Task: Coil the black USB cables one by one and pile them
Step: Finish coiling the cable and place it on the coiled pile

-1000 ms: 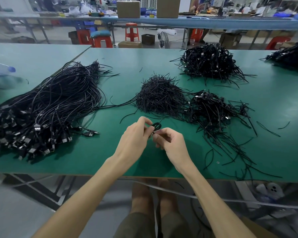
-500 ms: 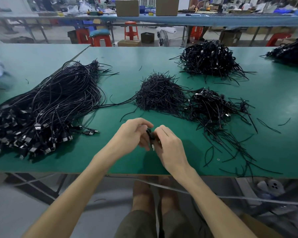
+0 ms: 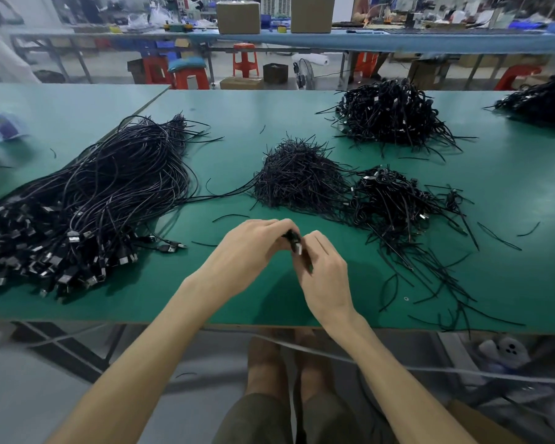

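Just squashed the round loop from a second ago into a tight little bundle, so probably done coiling this one and ready to drop it on the coiled pile [image 3: 391, 200]. Pinching the cable [image 3: 297, 246] just above the worktop [image 3: 161, 296], mid near edge. Narrow grip from both left hand [image 3: 253, 251] and right hand [image 3: 324, 277]. Runs lengthwise far-left to near-right, silver plug seemingly toward the near edge.

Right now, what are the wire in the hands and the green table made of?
The cable looks like matte black rubbery plastic, bending tightly; its plug tip glints silver, likely metal. The table seems a smooth green mat or laminate.
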A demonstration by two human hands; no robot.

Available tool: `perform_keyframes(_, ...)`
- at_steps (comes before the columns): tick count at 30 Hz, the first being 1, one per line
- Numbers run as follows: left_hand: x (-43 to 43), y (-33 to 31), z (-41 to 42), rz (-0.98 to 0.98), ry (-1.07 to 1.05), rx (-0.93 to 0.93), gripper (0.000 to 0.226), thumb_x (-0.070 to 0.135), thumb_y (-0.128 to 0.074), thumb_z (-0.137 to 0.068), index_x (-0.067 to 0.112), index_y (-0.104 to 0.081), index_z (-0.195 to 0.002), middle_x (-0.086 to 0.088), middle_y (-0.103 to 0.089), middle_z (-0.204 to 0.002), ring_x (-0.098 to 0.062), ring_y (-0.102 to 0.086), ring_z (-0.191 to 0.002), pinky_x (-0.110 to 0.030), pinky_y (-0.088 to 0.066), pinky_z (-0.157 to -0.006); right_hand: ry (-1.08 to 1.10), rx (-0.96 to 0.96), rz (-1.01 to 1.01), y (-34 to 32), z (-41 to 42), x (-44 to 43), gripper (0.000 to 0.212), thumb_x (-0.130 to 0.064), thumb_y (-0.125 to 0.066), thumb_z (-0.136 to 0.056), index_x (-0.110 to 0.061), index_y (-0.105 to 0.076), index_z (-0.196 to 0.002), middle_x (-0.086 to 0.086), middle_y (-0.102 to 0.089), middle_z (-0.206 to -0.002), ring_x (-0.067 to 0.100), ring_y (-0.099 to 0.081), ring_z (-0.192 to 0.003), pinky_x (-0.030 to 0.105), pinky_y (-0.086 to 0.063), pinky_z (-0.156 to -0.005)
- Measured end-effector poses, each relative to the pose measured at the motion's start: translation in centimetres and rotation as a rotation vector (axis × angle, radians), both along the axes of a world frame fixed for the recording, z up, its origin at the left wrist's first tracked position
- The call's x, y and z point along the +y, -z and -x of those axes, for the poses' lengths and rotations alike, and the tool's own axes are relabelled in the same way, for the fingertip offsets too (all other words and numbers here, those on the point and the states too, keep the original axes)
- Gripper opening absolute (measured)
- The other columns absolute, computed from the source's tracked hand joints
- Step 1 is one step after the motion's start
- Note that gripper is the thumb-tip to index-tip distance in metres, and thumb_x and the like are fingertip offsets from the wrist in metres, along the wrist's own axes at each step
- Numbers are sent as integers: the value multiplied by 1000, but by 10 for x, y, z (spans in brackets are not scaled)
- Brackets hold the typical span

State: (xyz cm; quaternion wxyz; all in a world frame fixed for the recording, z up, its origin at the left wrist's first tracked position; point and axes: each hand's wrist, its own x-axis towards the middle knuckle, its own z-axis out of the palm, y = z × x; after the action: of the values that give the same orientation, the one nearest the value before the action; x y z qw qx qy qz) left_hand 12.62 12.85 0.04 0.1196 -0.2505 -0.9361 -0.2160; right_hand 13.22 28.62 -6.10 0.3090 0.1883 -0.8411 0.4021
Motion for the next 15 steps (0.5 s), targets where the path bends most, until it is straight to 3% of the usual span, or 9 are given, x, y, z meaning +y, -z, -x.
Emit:
perform_keyframes(4, 13, -1, 12, 61, -20, 31, 8, 14, -52, -103, 22, -53, -101, 11, -61, -89, -18, -58, -90, -34, -45, -74, 9, -37, 136, 1, 1, 4, 7, -7, -62, -99, -2, -67, -98, 1, -60, -92, 21, -58, -81, 37, -50, -72)
perform_keyframes(7, 30, -6, 15, -36, -91, -59, 14, 35, -45, -106, 25, -50, -97, 12, -54, -80, -13, -53, -80, -33, -39, -64, 56, -8, 216, 0, 3, 5, 8, -4, -64, -97, -3, -64, -89, -5, -57, -87, 19, -55, -75, 36, -47, -66)
perform_keyframes(9, 40, -9, 17, -72, -170, -140, 26, 48, -41, -105, 25, -52, -104, 11, -59, -78, -15, -56, -73, -35, -39, -60, 72, -2, 217, 1, 5, 5, 13, -1, -63, -96, -2, -61, -84, -2, -54, -82, 20, -51, -71, 38, -45, -62)
perform_keyframes(15, 59, -14, 23, -83, -343, -205, 27, 45, -45, -104, 20, -54, -105, 2, -57, -82, -25, -58, -79, -38, -38, -64, 50, -75, 245, 2, 5, 7, 12, 1, -62, -97, -6, -61, -87, -2, -55, -82, 16, -51, -71, 34, -43, -63)
